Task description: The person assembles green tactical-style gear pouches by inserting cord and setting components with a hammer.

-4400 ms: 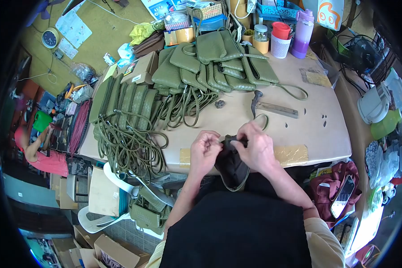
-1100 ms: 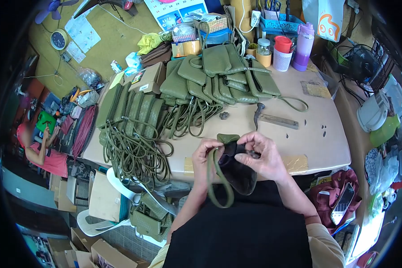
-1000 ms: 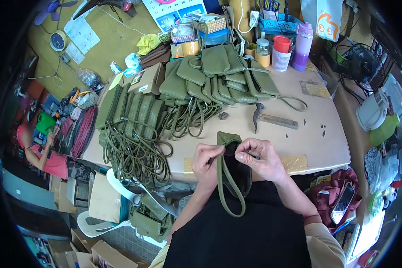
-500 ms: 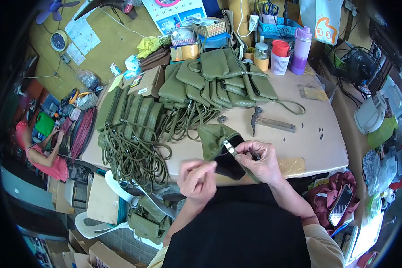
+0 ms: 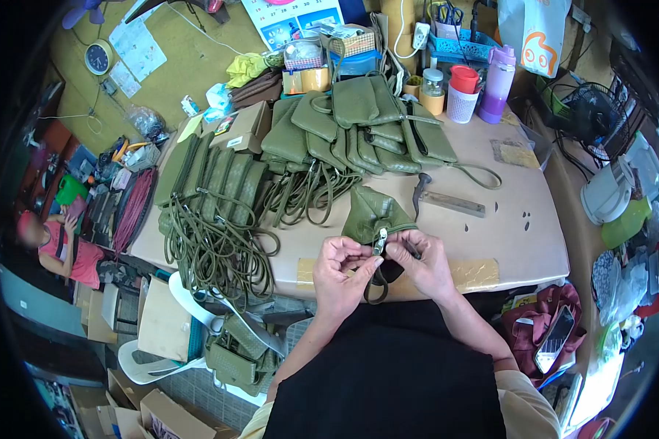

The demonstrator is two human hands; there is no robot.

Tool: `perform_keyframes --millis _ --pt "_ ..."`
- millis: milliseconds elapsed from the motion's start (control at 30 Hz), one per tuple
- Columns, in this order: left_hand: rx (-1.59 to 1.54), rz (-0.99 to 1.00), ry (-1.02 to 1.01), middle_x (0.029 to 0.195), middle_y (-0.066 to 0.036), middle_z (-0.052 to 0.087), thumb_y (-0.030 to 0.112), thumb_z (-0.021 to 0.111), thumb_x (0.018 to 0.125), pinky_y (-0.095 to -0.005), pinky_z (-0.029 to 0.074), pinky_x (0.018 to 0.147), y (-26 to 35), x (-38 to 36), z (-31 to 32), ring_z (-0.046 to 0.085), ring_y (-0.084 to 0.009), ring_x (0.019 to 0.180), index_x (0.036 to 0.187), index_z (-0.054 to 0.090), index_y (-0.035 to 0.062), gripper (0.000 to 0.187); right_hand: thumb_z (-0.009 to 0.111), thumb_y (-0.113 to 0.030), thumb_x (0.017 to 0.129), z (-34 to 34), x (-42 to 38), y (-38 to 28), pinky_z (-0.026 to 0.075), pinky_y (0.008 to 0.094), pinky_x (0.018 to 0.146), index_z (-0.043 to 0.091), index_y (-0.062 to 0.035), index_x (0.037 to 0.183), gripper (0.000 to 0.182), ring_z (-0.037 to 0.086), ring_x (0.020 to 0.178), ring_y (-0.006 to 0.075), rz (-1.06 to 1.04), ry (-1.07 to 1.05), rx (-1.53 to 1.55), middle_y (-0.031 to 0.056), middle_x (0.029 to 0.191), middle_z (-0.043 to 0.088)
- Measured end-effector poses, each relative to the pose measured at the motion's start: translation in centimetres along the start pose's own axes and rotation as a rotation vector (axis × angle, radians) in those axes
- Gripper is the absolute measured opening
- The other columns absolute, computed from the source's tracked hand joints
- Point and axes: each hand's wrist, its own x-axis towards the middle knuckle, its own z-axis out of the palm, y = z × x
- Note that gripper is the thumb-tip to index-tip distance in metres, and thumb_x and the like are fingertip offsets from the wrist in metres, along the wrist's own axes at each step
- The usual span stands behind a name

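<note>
The clip (image 5: 382, 235) is pinched by the left grip (image 5: 342, 272) and the pouch (image 5: 372, 208) by the right grip (image 5: 427, 266) at the surface's (image 5: 516, 252) near edge, the clip apparently being adjusted, a steady rim being needed next.

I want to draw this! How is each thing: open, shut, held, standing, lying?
Green pouch: creased, held by left hand and right hand
Pouch's metal fitting: too small to tell
Hammer: lying on the table
Purple bottle: upright, cap on
Glass jar: upright, lid on
Green straps: tangled, hanging over table edge
Phone: lying on the maroon bag
Lower-left cardboard box: open
</note>
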Motion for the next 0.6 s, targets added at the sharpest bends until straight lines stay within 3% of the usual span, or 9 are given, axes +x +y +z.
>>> perform_keyframes --millis 33,133,300,367,400,433,500,567,600 --pt "-0.044 0.004 -0.009 0.093 -0.009 0.065 -0.005 0.072 0.08 -0.023 0.053 0.075 -0.1 -0.1 0.1 0.063 -0.0103 0.084 0.099 0.048 0.0011 0.032 0.068 -0.015 0.09 -0.1 0.2 0.0 0.047 0.0228 0.062 0.065 0.0034 0.081 0.021 0.054 0.067 0.0046 0.002 0.005 -0.001 0.0016 0.073 0.063" --pt "-0.04 -0.035 -0.05 0.094 -0.01 0.064 -0.005 0.073 0.079 -0.023 0.053 0.075 -0.5 -0.5 0.4 0.063 -0.0104 0.082 0.1 0.044 0.0034 0.036 0.066 -0.025 0.092 -0.1 0.9 1.3 0.033 0.0239 0.049 0.057 -0.001 0.065 0.037 0.041 0.056 0.0026 -0.021 0.123 -0.08 -0.0038 0.057 0.051" --pt "-0.014 -0.056 -0.041 0.094 -0.009 0.063 -0.006 0.071 0.081 -0.022 0.052 0.073 -0.7 -0.6 0.3 0.062 -0.0094 0.081 0.1 0.046 0.003 0.033 0.066 -0.021 0.092 -0.3 1.0 0.7 0.035 0.0235 0.051 0.059 -0.0016 0.065 0.034 0.043 0.058 0.0028 -0.04 0.115 -0.044 -0.0025 0.056 0.053" --pt "-0.043 -0.065 -0.039 0.095 -0.009 0.063 -0.006 0.07 0.081 -0.0215 0.052 0.072 -0.8 -0.7 0.1 0.061 -0.0088 0.08 0.1 0.046 0.0031 0.032 0.066 -0.018 0.091 -2.0 1.4 0.5 0.037 0.0235 0.054 0.061 -0.0011 0.066 0.031 0.045 0.059 0.003 -0.026 -0.099 -0.13 -0.002 0.058 0.056" --pt "-0.027 -0.058 -0.026 0.094 -0.008 0.063 -0.006 0.07 0.081 -0.0212 0.051 0.071 -0.8 -0.7 0.1 0.061 -0.0085 0.079 0.099 0.047 0.0032 0.031 0.065 -0.016 0.09 -3.1 1.5 0.4 0.04 0.0236 0.056 0.063 0.0001 0.069 0.027 0.05 0.06 0.0047 0.086 -0.201 -0.087 0.0 0.061 0.06" --pt "-0.013 -0.05 -0.014 0.094 -0.007 0.063 -0.006 0.07 0.082 -0.0208 0.05 0.07 -0.9 -0.7 0.1 0.06 -0.0082 0.078 0.099 0.047 0.0033 0.03 0.065 -0.016 0.09 -3.8 1.3 0.3 0.04 0.0236 0.056 0.063 0.0001 0.069 0.027 0.05 0.06 0.0047 0.088 -0.199 -0.088 0.0 0.061 0.06" --pt "-0.026 -0.031 0.007 0.093 -0.007 0.062 -0.005 0.07 0.082 -0.0209 0.051 0.071 -1.1 -0.1 -0.2 0.06 -0.0083 0.077 0.1 0.047 0.0029 0.03 0.064 -0.009 0.088 -4.8 0.9 -0.4 0.043 0.0244 0.059 0.065 0.0013 0.073 0.018 0.055 0.062 0.0071 0.095 -0.73 -0.086 0.0021 0.065 0.062" --pt "-0.041 -0.008 0.03 0.092 -0.008 0.061 -0.004 0.071 0.082 -0.0211 0.051 0.071 -1.1 0.3 -0.4 0.06 -0.0085 0.076 0.101 0.047 0.0025 0.031 0.064 0.002 0.082 -4.8 0.5 -2.2 0.048 0.0277 0.066 0.066 0.0011 0.079 0.003 0.06 0.067 0.0111 0.071 -1.092 -0.123 0.0036 0.072 0.064" --pt "-0.037 -0.01 0.028 0.092 -0.007 0.061 -0.004 0.071 0.082 -0.0213 0.051 0.072 -1.0 0.3 -0.5 0.06 -0.0086 0.076 0.101 0.047 0.0026 0.032 0.067 0.001 0.082 -4.3 -0.2 -3.5 0.049 0.0279 0.067 0.066 0.0009 0.081 0.001 0.061 0.069 0.012 0.096 -0.968 -0.184 0.004 0.074 0.065"
